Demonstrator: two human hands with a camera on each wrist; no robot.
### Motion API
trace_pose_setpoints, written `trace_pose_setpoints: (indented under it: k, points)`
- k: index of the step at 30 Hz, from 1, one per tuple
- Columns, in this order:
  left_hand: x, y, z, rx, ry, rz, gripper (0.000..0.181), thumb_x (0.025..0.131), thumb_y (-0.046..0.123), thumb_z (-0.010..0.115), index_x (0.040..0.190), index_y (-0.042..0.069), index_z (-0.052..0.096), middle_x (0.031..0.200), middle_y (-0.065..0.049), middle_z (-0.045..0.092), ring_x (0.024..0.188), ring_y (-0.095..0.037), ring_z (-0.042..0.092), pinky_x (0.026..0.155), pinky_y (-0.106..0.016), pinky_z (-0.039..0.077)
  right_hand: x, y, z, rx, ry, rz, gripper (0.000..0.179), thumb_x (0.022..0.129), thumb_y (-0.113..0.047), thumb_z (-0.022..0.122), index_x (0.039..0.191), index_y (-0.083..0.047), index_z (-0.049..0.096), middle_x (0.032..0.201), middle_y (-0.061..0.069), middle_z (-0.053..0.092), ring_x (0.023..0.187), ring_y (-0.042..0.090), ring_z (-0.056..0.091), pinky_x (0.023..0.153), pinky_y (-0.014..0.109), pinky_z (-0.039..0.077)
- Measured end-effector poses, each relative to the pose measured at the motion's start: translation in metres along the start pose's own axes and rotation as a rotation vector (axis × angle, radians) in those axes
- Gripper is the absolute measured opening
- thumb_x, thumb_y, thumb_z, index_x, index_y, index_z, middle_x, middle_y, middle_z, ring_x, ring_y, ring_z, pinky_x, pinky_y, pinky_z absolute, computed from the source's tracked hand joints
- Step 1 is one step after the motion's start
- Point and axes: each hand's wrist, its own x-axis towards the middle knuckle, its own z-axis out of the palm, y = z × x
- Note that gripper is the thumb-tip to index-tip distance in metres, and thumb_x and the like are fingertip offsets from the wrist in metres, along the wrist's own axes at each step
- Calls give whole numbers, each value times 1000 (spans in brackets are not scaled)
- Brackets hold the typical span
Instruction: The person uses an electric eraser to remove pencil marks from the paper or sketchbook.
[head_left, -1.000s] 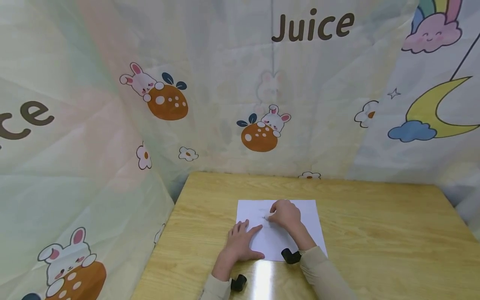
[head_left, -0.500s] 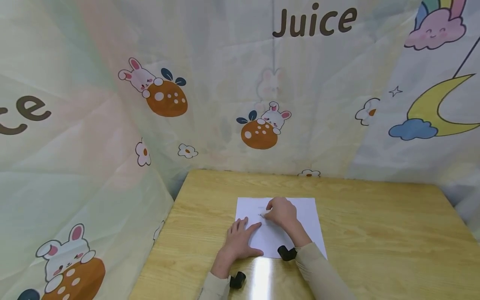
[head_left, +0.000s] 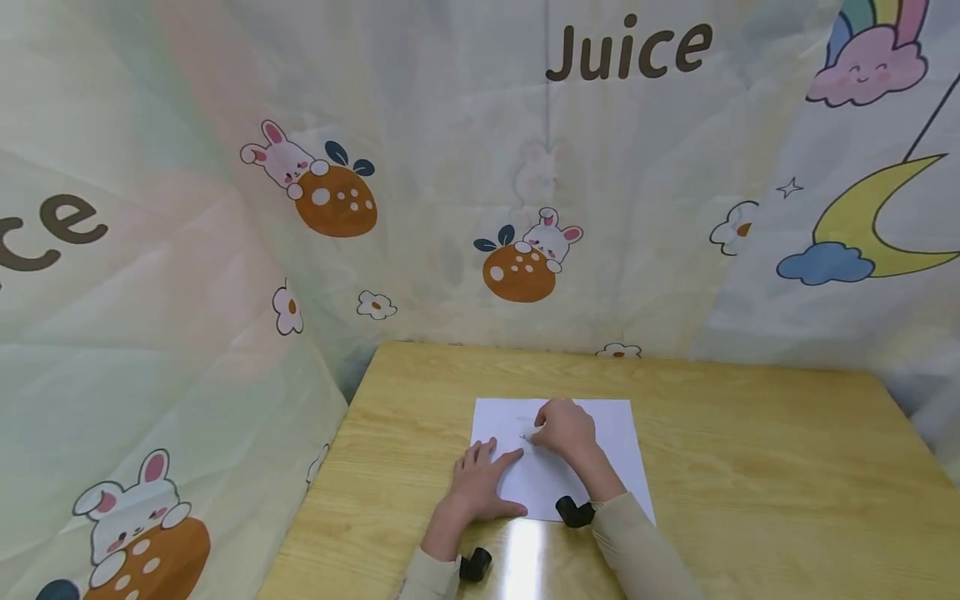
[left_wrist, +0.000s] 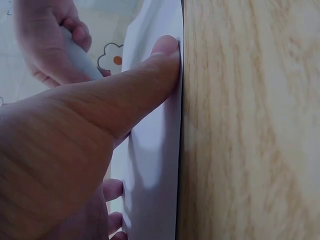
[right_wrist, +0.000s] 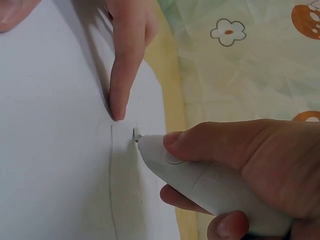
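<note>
A sheet of white paper (head_left: 611, 467) lies on the table with thin pencil-like lines on it. My right hand (head_left: 567, 429) grips a white electric eraser (right_wrist: 210, 187), a thick pen-shaped tool with a button near its narrow tip. That tip is at a short dark mark (right_wrist: 134, 132) on the paper. My left hand (head_left: 478, 483) rests spread on the paper's left part. In the left wrist view its thumb (left_wrist: 145, 82) presses near the paper's front edge. In the right wrist view, one finger (right_wrist: 122, 80) of it touches the sheet beside a drawn line (right_wrist: 111, 175).
The wooden table (head_left: 765, 467) stretches out around the paper, widest to the right. Behind and to the left hangs a printed cloth (head_left: 435, 192) with rabbits and flowers. Black wrist cameras sit at the left cuff (head_left: 475, 565) and the right cuff (head_left: 575, 512).
My right hand, with the electric eraser, has shifted slightly left from a second ago and a touch back right since half a second ago. My left hand and the paper stay put.
</note>
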Motion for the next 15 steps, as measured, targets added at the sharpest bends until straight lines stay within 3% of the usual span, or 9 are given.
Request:
trace_pose_setpoints:
  k: [3, 8, 15]
  points:
    - [-3, 1, 4, -4, -10, -1, 87, 70, 62, 78, 145, 32, 46, 153, -18, 28, 138, -44, 23, 103, -64, 26, -4, 2, 5, -11, -4, 16, 15, 71, -27, 84, 77, -17, 74, 74, -4, 66, 59, 15, 55, 49, 34, 48]
    - [-5, 0, 9, -3, -12, 0, 86, 70, 62, 77, 145, 33, 46, 153, -18, 28, 138, -43, 22, 104, -62, 26, -5, 1, 9, 6, -6, -42, 15, 72, -27, 83, 79, -16, 75, 76, -3, 66, 60, 14, 55, 50, 33, 48]
    - [2, 0, 7, 27, 1, 6, 86, 71, 63, 76, 146, 33, 45, 153, -18, 28, 138, -44, 22, 103, -63, 26, -5, 8, 2, -4, 24, 8, 14, 73, -24, 83, 78, -14, 75, 73, -2, 66, 60, 16, 55, 50, 34, 48]
